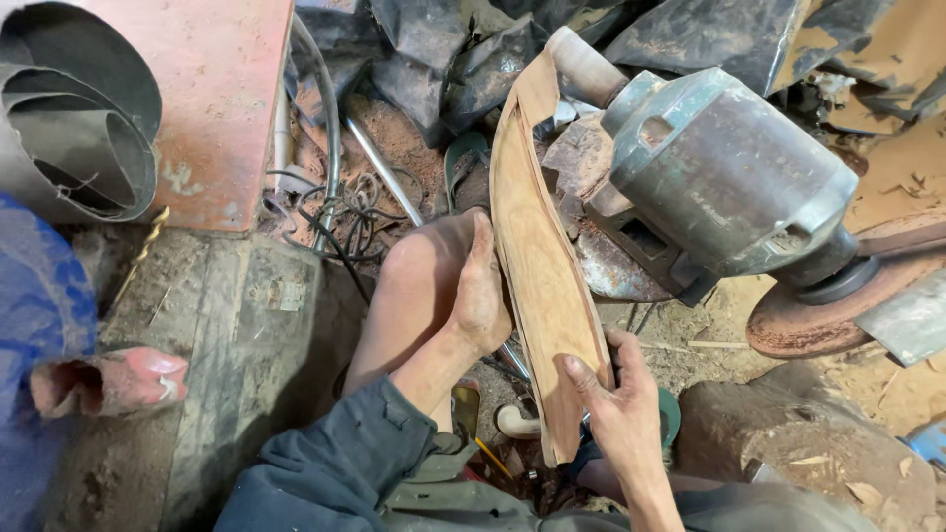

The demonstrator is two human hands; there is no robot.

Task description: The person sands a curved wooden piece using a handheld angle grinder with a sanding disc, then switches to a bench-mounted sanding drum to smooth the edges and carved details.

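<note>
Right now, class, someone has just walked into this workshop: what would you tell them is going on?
A person holds a long, curved wooden piece in both bare hands. The left hand grips its left edge about halfway along, and the right hand clasps the near end, thumb on the face. The far end reaches up beside a grinder motor, whose rusty disc sits to the right. Sawdust and cables cover the floor.

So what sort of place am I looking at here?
Most likely a small woodworking workshop: a bench grinder motor with a sanding disc, sawdust on the floor, and a curved wooden piece held in both hands.
</note>
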